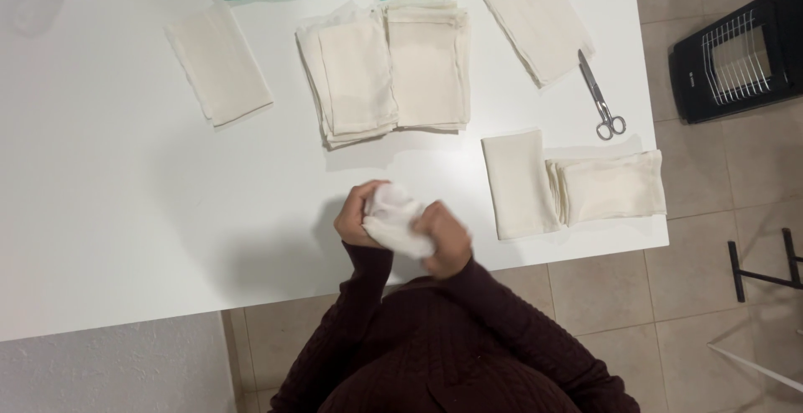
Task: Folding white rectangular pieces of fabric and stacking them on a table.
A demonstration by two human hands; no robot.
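The white cloth piece (395, 221) sits bunched at lower centre of the frame, between both hands. The left hand (358, 212) and right hand (445, 239) each grip it closed, above the white table (125, 212).

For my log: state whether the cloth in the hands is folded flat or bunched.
Bunched: the white cloth is crumpled between left hand and right hand.

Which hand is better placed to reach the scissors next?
Right, probably. The right hand holds the bunched white cloth on the side nearer the scissors, which lie toward the table's right edge; the left hand would have to cross over.
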